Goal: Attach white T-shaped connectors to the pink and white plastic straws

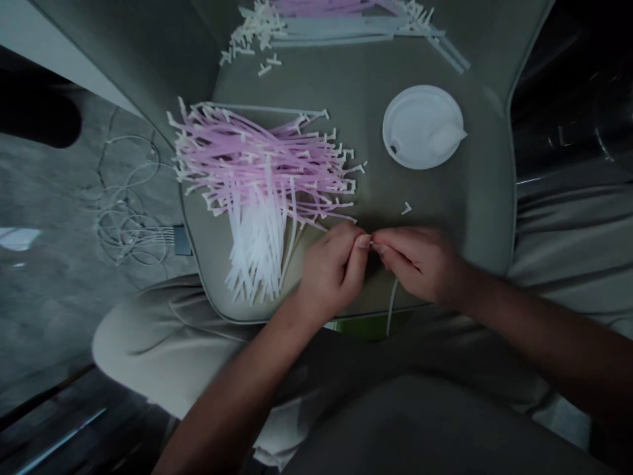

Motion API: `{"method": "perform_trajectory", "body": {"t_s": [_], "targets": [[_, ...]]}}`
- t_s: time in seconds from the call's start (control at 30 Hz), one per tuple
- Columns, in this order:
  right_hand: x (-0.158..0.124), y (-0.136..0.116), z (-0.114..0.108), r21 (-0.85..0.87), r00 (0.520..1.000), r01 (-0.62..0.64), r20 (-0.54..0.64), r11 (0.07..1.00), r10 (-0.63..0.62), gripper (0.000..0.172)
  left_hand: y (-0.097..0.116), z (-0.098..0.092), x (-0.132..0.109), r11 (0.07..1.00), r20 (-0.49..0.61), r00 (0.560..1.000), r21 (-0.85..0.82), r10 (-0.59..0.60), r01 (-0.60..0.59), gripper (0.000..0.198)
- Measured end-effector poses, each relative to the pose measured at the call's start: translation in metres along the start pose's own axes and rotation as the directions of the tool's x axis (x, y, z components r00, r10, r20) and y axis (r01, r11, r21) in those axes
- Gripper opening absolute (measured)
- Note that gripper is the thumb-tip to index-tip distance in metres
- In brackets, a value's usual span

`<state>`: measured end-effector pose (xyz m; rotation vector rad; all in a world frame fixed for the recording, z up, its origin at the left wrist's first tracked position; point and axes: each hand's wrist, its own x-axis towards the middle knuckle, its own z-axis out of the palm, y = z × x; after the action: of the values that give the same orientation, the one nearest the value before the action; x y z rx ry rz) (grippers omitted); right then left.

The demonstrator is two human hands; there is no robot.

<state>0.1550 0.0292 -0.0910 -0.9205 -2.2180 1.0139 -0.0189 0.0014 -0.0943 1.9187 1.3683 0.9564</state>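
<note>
My left hand and my right hand meet fingertip to fingertip over the seat's near edge, both pinched closed. A tiny pale piece shows between the fingertips, mostly covered by them. From below my right hand hangs a thin white tube, which it grips. What my left fingers hold is too hidden to name. Left of the hands lies a pile of pink tubes with small white T-shaped fittings on their ends. A bundle of white tubes lies across its near side. One loose T-shaped fitting rests beyond my right hand.
Everything lies on a grey-green chair seat. At right is a white lid-like dish with a small pointed white item on it. More loose fittings and pale tubes lie at the back. Coiled cables are on the floor.
</note>
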Motion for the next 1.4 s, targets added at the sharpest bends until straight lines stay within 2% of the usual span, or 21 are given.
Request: {"method": "perform_trajectory", "body": {"t_s": [0.27,0.6,0.93,1.4], "targets": [[0.0005,0.0001,-0.0017,0.014,1.0,-0.018,-0.007,1.0,0.018,0.015,0.0009,-0.0001,-0.0009,1.0,-0.046,0.999,-0.021,0.006,-0.007,0.023],[0.0,-0.0006,-0.0032,0.028,0.999,-0.049,0.005,0.998,0.048,0.016,0.0009,0.0002,-0.0008,1.0,-0.05,0.999,-0.018,-0.004,0.003,0.023],[0.0017,-0.0015,-0.0031,0.035,0.999,-0.037,-0.004,0.999,0.037,0.017,0.0004,0.0001,-0.0008,1.0,-0.039,0.999,0.021,-0.003,0.004,0.024],[0.0016,-0.0006,-0.003,0.008,1.0,-0.018,0.006,1.0,0.018,0.02,-0.0006,0.0006,-0.0006,1.0,-0.017,1.0,-0.007,0.013,-0.013,0.023]]}}
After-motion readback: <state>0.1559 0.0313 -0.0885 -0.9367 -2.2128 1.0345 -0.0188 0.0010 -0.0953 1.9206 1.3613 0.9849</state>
